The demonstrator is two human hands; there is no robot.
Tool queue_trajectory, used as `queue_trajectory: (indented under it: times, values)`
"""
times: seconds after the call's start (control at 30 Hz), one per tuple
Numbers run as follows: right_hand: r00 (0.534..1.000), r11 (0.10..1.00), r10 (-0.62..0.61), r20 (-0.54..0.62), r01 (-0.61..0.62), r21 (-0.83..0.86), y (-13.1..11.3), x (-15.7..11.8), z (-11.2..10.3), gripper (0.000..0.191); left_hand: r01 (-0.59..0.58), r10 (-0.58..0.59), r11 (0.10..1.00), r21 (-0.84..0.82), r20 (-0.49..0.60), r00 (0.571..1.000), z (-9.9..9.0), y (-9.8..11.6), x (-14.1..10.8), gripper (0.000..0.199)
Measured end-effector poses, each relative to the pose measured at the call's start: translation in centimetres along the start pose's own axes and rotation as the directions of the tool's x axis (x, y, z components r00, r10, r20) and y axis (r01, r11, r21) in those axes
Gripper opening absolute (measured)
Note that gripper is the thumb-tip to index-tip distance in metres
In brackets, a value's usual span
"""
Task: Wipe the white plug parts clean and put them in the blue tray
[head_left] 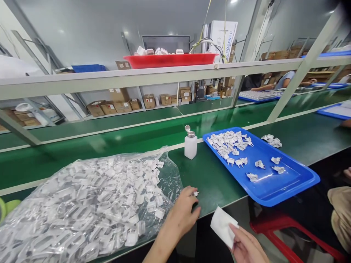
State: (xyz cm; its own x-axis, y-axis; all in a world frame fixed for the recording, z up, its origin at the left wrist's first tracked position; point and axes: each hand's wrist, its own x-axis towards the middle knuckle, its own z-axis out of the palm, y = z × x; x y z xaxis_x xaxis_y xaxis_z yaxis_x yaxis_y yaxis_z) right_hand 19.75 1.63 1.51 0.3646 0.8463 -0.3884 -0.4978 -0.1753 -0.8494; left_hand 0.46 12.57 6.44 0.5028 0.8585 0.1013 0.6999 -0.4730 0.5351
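Note:
My left hand [184, 207] is over the front of the green bench, fingers bent and thumb spread away from them. A small white plug piece [195, 194] with pins shows at its fingertips, partly hidden by them; I cannot tell if they grip it. Below the bench edge, my right hand [246, 243] pinches a folded white wipe [223, 225]. To the left, a clear plastic bag [173, 174] holds a heap of white plug housings [109, 197]. On the right, a blue tray [290, 182] carries a cluster of similar plug pieces [227, 142] and several scattered ones.
A white pump bottle [190, 147] with its lid raised stands between bag and tray. More white pieces [272, 141] lie beyond the tray. Overhead, a shelf [109, 82] bears a red tray [172, 61]. A red stool [274, 228] and a seated person's knee [340, 208] are at lower right.

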Motion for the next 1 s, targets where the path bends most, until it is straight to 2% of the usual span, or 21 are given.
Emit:
queue_trajectory:
  times: [0.07, 0.13, 0.23, 0.3, 0.37, 0.47, 0.57, 0.67, 0.73, 0.8, 0.9, 0.97, 1.0]
  values:
    - [1.0, 1.0, 0.014, -0.002, -0.014, 0.004, -0.8, -0.1, 0.5, 0.024, -0.004, 0.003, 0.995, -0.103, -0.003, 1.0, -0.2, 0.2, -0.7, 0.018]
    - [1.0, 1.0, 0.019, -0.02, -0.019, 0.017, -1.4, 0.0, 0.7, 0.026, 0.059, -0.078, 0.978, -0.2, -0.085, 0.993, -0.2, 0.3, -1.3, 0.018]
    - [0.999, 1.0, 0.008, -0.052, -0.007, 0.013, -1.7, 0.3, 0.6, 0.03, 0.25, -0.309, 0.933, -0.258, -0.222, 0.925, 0.8, 0.9, -1.8, 0.014]
    - [0.997, 0.999, -0.031, -0.065, 0.029, -0.037, -1.2, 0.7, 0.5, 0.031, 0.319, -0.387, 0.908, -0.272, -0.249, 0.888, 2.0, 1.3, -1.7, 0.026]
    - [0.995, 0.992, -0.077, -0.057, 0.07, -0.108, -0.4, 1.1, 0.6, 0.038, 0.31, -0.377, 0.913, -0.266, -0.257, 0.89, 3.1, 1.5, -1.2, 0.034]
    - [0.991, 0.971, -0.129, -0.045, 0.117, -0.209, 0.4, 1.6, 0.8, 0.047, 0.256, -0.313, 0.939, -0.231, -0.258, 0.914, 3.9, 1.3, -0.1, 0.02]
    - [0.969, 0.934, -0.217, -0.116, 0.171, -0.315, 0.5, 1.8, 1.2, 0.054, 0.213, -0.259, 0.949, -0.234, -0.191, 0.947, 3.6, 0.4, 0.4, 0.023]
    - [0.917, 0.842, -0.35, -0.19, 0.22, -0.492, 0.8, 1.8, 1.9, 0.051, 0.182, -0.214, 0.956, -0.23, -0.121, 0.969, 3.0, -0.5, 0.4, 0.029]
    - [0.873, 0.705, -0.48, -0.081, 0.329, -0.629, 1.5, 1.7, 2.8, 0.045, 0.165, -0.194, 0.958, -0.233, -0.106, 0.975, 2.7, -0.8, 0.4, 0.028]
    - [0.827, 0.576, -0.552, 0.106, 0.47, -0.669, 2.6, 1.7, 4.0, 0.042, 0.147, -0.179, 0.958, -0.246, -0.111, 0.978, 2.5, -0.8, 0.3, 0.027]
    - [0.749, 0.451, -0.56, 0.354, 0.634, -0.629, 3.9, 1.8, 5.3, 0.038, 0.123, -0.158, 0.957, -0.263, -0.113, 0.981, 2.4, -0.6, 0.2, 0.025]
    - [0.681, 0.314, -0.555, 0.478, 0.704, -0.637, 4.1, 2.0, 5.5, 0.038, 0.114, -0.147, 0.954, -0.277, -0.101, 0.984, 2.4, -0.5, 0.1, 0.025]
    - [0.661, 0.248, -0.542, 0.519, 0.716, -0.653, 3.9, 2.2, 5.5, 0.04, 0.112, -0.144, 0.953, -0.282, -0.096, 0.985, 2.4, -0.5, 0.0, 0.025]
